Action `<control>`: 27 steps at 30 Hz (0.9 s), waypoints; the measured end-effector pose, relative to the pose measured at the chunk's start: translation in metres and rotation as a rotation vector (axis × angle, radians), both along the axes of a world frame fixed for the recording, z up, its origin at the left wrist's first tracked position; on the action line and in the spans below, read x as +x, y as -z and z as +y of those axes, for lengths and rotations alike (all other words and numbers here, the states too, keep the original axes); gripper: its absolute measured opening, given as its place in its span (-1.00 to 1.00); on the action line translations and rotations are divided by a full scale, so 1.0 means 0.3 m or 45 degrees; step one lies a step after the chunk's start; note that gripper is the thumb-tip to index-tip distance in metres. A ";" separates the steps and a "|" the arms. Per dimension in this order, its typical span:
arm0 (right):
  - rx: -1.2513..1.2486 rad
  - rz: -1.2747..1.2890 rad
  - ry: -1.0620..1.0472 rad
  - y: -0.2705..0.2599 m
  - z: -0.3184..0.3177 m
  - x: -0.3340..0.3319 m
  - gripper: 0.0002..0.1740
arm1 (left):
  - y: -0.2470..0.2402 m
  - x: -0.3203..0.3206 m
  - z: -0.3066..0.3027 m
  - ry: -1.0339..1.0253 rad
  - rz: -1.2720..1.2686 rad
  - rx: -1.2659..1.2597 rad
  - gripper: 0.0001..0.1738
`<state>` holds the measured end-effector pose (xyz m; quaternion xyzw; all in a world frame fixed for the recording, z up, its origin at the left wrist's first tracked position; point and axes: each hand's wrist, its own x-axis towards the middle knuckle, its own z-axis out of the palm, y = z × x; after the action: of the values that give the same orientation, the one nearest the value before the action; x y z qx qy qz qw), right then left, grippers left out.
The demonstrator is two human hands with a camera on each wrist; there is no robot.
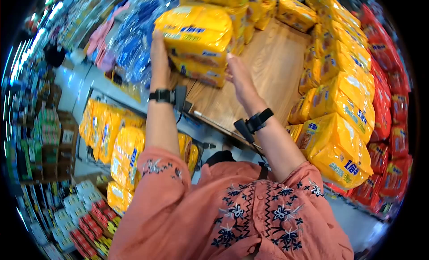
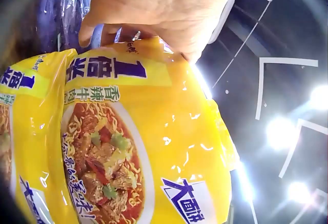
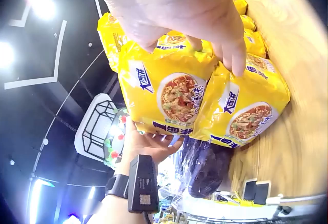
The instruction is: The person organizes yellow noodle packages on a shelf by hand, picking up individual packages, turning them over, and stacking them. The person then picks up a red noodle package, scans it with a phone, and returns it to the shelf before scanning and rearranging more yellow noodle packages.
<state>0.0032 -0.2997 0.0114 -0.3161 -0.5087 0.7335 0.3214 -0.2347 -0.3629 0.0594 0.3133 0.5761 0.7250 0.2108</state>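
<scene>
Between the two hands is a yellow noodle multipack [image 1: 196,29] with a bowl of noodles printed on its front. My left hand [image 1: 158,50] grips its left side; in the left wrist view the hand [image 2: 159,8] lies along the edge of the pack [image 2: 179,116], fingers partly hidden. On the right side my right hand [image 1: 240,76] holds it, and in the right wrist view bent fingers [image 3: 237,54] reach over the pack [image 3: 164,90]. Against it, on the wooden table [image 1: 263,59], stands another yellow pack [image 3: 251,106].
More yellow packs [image 1: 339,148] line the table's right side, with red packs [image 1: 380,103] beyond. Behind the held pack are further yellow stacks [image 1: 237,16]. Blue plastic-wrapped goods [image 1: 138,45] lie at the left. Yellow packs [image 1: 127,157] fill a cart below the left forearm.
</scene>
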 end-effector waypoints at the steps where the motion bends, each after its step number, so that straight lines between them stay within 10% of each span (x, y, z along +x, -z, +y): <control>1: 0.037 0.017 0.029 -0.018 -0.002 0.007 -0.33 | 0.010 -0.019 0.008 -0.027 0.045 -0.023 -0.18; 27: 0.048 0.163 0.114 -0.111 -0.005 0.021 -0.35 | -0.041 0.036 -0.067 0.149 -0.248 -0.100 -0.17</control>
<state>0.0095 -0.3011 0.0448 -0.2849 -0.4863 0.7272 0.3918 -0.2240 -0.3830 0.0716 0.2659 0.5616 0.7152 0.3199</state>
